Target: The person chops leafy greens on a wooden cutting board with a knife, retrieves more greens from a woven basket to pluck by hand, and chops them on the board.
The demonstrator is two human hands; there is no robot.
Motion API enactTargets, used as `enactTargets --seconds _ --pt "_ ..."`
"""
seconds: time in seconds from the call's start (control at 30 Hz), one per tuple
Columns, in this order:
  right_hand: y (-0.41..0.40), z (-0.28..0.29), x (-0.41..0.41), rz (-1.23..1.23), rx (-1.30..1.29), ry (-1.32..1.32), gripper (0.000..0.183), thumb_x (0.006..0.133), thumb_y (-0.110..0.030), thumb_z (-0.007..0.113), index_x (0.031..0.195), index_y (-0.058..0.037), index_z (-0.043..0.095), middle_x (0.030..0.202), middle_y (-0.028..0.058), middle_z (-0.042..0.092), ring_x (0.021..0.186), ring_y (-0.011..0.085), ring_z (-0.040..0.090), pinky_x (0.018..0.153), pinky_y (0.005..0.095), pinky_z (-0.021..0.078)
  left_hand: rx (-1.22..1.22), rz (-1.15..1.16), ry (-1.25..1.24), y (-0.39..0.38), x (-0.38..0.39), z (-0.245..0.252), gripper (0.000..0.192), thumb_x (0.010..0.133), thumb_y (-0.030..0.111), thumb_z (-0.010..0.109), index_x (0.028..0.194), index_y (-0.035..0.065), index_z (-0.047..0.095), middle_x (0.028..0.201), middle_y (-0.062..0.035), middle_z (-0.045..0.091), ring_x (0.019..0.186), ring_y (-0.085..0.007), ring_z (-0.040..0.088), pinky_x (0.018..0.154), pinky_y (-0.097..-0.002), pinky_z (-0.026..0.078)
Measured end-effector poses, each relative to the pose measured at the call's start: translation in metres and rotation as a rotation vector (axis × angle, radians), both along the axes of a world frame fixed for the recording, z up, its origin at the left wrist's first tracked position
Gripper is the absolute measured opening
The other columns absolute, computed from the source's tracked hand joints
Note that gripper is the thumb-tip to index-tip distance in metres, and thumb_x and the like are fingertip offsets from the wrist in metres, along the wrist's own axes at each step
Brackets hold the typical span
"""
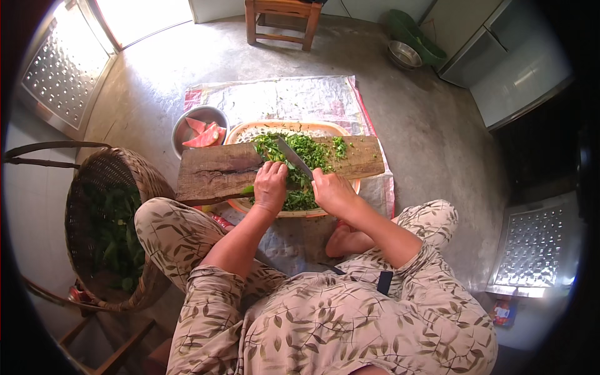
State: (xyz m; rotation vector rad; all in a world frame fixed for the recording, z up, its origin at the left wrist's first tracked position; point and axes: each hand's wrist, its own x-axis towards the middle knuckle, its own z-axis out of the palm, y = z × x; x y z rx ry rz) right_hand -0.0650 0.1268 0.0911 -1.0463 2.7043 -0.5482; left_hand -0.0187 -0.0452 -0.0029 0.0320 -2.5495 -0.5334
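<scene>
My right hand grips the handle of a kitchen knife, its blade angled up and left over chopped greens. Just left of the blade, my left hand presses a bunch of leafy greens against a thick wooden board; its fingers hide most of the bunch. The board lies across an orange-rimmed plastic basket. More cut greens show in the basket on the side near me.
A metal bowl of watermelon pieces stands left of the basket. Beside my left knee is a woven basket with leaves inside. A plastic sheet covers the floor; a wooden stool stands beyond it.
</scene>
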Motion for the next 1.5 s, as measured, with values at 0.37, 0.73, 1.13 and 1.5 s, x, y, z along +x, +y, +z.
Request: enactTargets --seconds 0.37,0.73,1.13,1.5 --pt "-0.017 -0.043 -0.013 -0.077 -0.011 0.044 0.012 0.084 -0.004 0.049 0.092 0.0039 0.048 0.063 0.0247 0.062 0.063 0.0414 0.065 0.059 0.0501 0.0525 0.042 -0.064 0.063 0.001 -0.003 -0.008 0.006 0.077 0.003 0.059 0.083 0.0047 0.059 0.097 -0.0085 0.062 0.089 -0.0271 0.059 0.077 -0.038 0.049" --pt "-0.003 0.003 0.003 0.026 0.029 0.021 0.009 0.083 -0.004 0.048 0.087 0.0039 0.049 0.062 0.026 0.06 0.061 0.0419 0.063 0.059 0.0507 0.0515 0.053 -0.039 -0.031 -0.002 0.002 -0.004 0.006 0.077 0.002 0.058 0.083 0.0036 0.06 0.095 -0.0103 0.06 0.093 -0.0286 0.059 0.079 -0.0376 0.05" --pt "-0.024 -0.045 -0.013 -0.08 -0.015 -0.022 0.013 0.087 -0.007 0.047 0.092 0.0043 0.047 0.067 0.0268 0.062 0.066 0.0439 0.064 0.063 0.0521 0.0521 0.082 -0.056 -0.002 0.0 0.001 -0.009 0.007 0.078 0.004 0.059 0.084 0.0041 0.06 0.094 -0.0102 0.062 0.094 -0.0286 0.06 0.079 -0.0376 0.05" --pt "-0.002 -0.001 0.005 0.018 -0.006 -0.027 0.015 0.089 -0.011 0.049 0.091 0.0036 0.048 0.067 0.026 0.062 0.065 0.0442 0.063 0.06 0.0526 0.0512 0.056 -0.032 -0.062 -0.003 0.005 -0.008 0.017 0.077 0.002 0.054 0.093 0.0039 0.058 0.099 -0.0113 0.061 0.098 -0.0296 0.059 0.082 -0.0382 0.05"
